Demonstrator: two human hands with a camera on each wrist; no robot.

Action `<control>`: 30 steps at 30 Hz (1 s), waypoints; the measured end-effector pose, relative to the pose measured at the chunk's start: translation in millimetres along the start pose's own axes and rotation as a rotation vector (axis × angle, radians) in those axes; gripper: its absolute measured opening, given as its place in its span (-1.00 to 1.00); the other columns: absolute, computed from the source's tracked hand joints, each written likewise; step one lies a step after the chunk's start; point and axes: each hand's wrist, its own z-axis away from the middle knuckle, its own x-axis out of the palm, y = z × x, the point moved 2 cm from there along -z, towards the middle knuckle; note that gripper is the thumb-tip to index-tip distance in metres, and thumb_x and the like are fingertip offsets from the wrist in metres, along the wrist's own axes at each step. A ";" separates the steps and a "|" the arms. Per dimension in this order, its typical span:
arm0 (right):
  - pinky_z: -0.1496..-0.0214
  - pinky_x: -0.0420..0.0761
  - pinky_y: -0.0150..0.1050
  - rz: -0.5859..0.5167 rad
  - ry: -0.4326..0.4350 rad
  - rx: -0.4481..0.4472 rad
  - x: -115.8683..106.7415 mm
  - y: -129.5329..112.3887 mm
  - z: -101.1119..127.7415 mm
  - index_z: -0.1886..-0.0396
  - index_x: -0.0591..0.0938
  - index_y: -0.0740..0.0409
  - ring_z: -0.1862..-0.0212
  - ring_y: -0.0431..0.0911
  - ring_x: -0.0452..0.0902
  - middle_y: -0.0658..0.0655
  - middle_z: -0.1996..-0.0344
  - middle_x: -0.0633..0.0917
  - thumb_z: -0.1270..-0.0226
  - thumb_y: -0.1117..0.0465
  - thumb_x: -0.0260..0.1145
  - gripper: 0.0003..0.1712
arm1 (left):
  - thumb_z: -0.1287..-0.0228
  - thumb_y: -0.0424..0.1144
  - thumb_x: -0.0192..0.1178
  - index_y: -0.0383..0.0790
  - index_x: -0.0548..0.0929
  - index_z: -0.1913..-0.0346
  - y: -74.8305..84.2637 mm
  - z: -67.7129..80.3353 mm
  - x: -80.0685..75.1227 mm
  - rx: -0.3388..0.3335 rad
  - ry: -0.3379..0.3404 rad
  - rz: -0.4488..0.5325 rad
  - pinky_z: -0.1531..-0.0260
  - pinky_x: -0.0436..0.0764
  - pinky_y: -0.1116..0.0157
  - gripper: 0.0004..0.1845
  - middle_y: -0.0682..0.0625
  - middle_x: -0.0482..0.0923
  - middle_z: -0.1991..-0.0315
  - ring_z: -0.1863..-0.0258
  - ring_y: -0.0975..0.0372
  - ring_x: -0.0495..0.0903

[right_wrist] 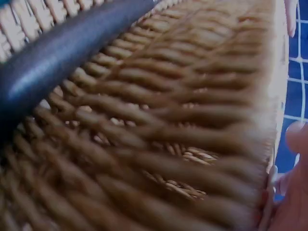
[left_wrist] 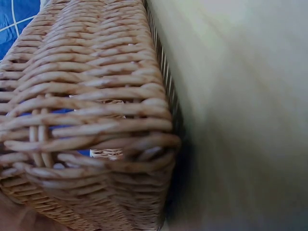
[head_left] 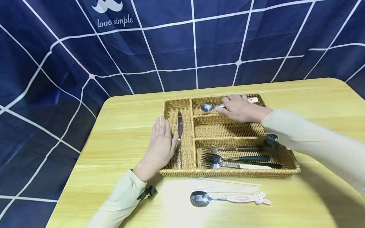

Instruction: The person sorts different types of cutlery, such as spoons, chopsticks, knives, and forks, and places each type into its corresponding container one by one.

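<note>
In the head view a wicker tray divided into compartments lies on the table. My right hand grips a spoon by its handle in the back right compartment. The spoon's bowl points left, and a white handle end shows beyond the fingers. The flat left hand rests against the tray's left rim, fingers straight, thumb over the edge near a table knife in the left compartment. In the right wrist view, fingers appear at the right edge; the spoon is mostly hidden there.
Several forks lie in the front right compartment, handles to the right. Before the tray, thin white chopsticks and a spoon with a rabbit-shaped handle lie on the wooden table. A blue checked cloth hangs behind.
</note>
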 end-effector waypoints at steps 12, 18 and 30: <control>-0.32 -0.01 0.41 -0.039 -0.104 -0.001 18.4 9.8 -1.8 -0.38 0.29 0.30 -0.29 0.34 0.17 0.42 -0.23 0.34 -0.46 -0.36 -0.28 -0.10 | -0.54 -0.03 -0.22 -0.59 -0.04 -0.43 3.7 1.8 4.3 -0.004 0.007 0.015 -0.47 -0.26 0.03 -0.29 -0.41 -0.29 -0.48 -0.50 -0.18 -0.29; -0.36 -0.17 0.45 -0.002 -0.076 -0.019 7.4 3.6 14.5 -0.47 0.14 0.30 -0.41 0.44 -0.04 0.47 -0.41 0.14 -0.48 -0.32 -0.26 -0.11 | -0.54 -0.04 -0.21 -0.60 -0.03 -0.42 2.6 2.5 5.9 0.005 0.010 0.010 -0.47 -0.24 0.02 -0.29 -0.42 -0.27 -0.47 -0.49 -0.20 -0.26; 0.20 0.68 -0.16 0.044 0.526 -0.429 16.7 -74.3 140.4 0.21 0.62 0.21 0.28 -0.12 0.58 0.05 0.33 0.67 -0.44 -0.04 0.09 -0.60 | -0.54 -0.04 -0.23 -0.61 -0.06 -0.42 -1.5 1.5 4.2 0.010 0.007 -0.006 -0.47 -0.25 0.01 -0.28 -0.43 -0.28 -0.47 -0.49 -0.21 -0.27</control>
